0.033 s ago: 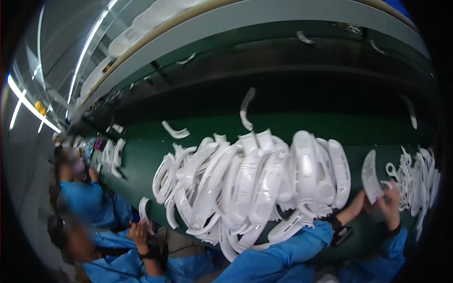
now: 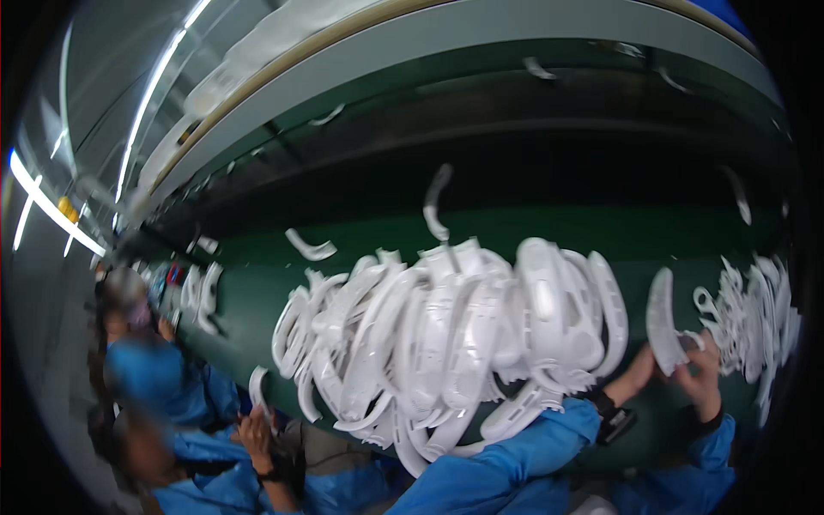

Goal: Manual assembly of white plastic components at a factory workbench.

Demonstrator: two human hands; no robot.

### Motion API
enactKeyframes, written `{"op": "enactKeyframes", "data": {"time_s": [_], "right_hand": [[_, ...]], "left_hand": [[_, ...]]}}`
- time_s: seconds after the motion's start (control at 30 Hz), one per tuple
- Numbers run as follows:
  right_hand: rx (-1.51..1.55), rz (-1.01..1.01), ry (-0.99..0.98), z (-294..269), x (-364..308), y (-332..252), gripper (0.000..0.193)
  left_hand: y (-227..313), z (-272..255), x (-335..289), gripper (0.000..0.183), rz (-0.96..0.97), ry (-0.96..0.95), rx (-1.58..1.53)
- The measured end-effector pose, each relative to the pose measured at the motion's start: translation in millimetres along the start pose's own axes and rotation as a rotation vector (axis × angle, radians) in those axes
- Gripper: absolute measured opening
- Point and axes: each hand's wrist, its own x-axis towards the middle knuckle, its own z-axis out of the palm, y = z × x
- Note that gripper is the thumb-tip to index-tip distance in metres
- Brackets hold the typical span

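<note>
Far to your left, well away from either hand, co-workers in blue sleeves (image 2: 154, 378) sit along the same green conveyor belt (image 2: 257, 318); one of them holds a small white piece (image 2: 257, 386) of the same kind. Between them and your left hand lies the big heap of white moulded plastic parts (image 2: 446, 335), curved shells and strips nested loosely, its near edge touching your left forearm. Your left hand (image 2: 633, 373) comes up just right of that heap, fingers closed on the lower edge of one curved white shell (image 2: 662, 319), which stands nearly upright above both hands. Your right hand (image 2: 702, 371) sits just beside the left, fingers curled and pinching the small tab at the shell's lower right; how tight either grip is, the blur won't let you tell. Just past your right hand, a second smaller pile of white parts (image 2: 755, 318) lies on the belt. Handling, as a judgement: thin-walled, light, stiff but with some flex; smooth and likely a little slick; thin tabs and edges probably snap if twisted. Take it by the thicker rim, thumb and fingers on opposite faces, not by the tabs.
</note>
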Motion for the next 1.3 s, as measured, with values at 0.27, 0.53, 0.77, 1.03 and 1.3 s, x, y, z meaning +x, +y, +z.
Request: {"op": "enactKeyframes", "data": {"time_s": [0.27,0.53,0.77,1.03,1.3], "right_hand": [[-0.039,-0.022,0.029,-18.8,-37.7,-51.9,0.024],[0.156,0.104,-0.127,-46.0,-70.4,-63.0,0.032],[0.719,0.923,0.241,-56.8,-106.7,-31.5,0.035],[1.026,1.117,0.218,-72.8,-136.2,4.1,0.021],[1.261,0.869,-0.027,-52.1,-102.0,-4.4,0.015]], "left_hand": [[60.9,6.7,-28.9,0.064,-0.440,-0.157,-0.277],[74.5,58.5,-43.7,0.023,-0.252,0.225,0.143],[111.2,56.6,-31.3,0.029,-0.223,-0.248,1.298],[87.4,82.7,-38.4,0.033,0.023,-0.274,1.859],[59.9,94.7,-42.1,0.029,0.260,-0.354,1.618]]}}
